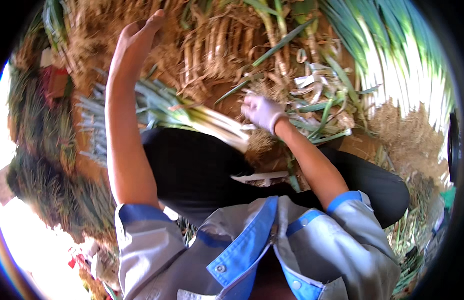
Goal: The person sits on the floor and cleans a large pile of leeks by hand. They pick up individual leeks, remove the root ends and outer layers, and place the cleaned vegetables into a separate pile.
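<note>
My bare left hand reaches out over a heap of untrimmed leeks or large green onions with brown, dirty roots. Its thumb points away from me; the fingers are mostly hidden, so a grip cannot be made out. My right hand, in a pale thin glove, hovers or rests by the root end of a cleaned bunch of leeks. That bunch lies slantwise just beyond my knee, white stems toward the right and green leaves toward the left. Whether the gloved fingers hold anything is unclear.
Cleaned leeks with white stems are piled at the right, roots toward me. Peeled leaves and skins litter the ground beyond my right hand. More leeks line the left side. My bent knees frame the near ground.
</note>
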{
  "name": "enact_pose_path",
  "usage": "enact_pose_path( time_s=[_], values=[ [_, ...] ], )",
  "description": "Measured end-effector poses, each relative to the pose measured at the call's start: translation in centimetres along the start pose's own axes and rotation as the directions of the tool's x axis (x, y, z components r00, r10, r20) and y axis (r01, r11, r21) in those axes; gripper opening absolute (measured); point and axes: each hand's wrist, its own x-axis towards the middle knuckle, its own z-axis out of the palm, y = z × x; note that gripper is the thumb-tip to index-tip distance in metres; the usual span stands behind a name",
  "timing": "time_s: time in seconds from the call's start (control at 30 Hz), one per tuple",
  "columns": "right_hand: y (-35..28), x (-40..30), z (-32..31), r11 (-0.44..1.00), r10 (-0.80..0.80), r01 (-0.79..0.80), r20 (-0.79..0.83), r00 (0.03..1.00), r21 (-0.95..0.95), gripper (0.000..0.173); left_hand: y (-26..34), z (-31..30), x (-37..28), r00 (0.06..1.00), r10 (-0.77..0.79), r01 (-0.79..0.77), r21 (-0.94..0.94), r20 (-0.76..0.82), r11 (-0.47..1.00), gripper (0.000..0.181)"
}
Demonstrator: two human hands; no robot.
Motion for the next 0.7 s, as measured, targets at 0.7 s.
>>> enact_pose_path(
  time_s=[0.7],
  values=[
    [4.8, 5.2, -12.5, 0.706, 0.12, -0.078, -0.011, 0.993, 0.704, 0.037, 6.1, 4.3, 0.8, 0.989, 0.046, -0.046, -0.002, 0.138, 0.999, 0.056]
  ],
)
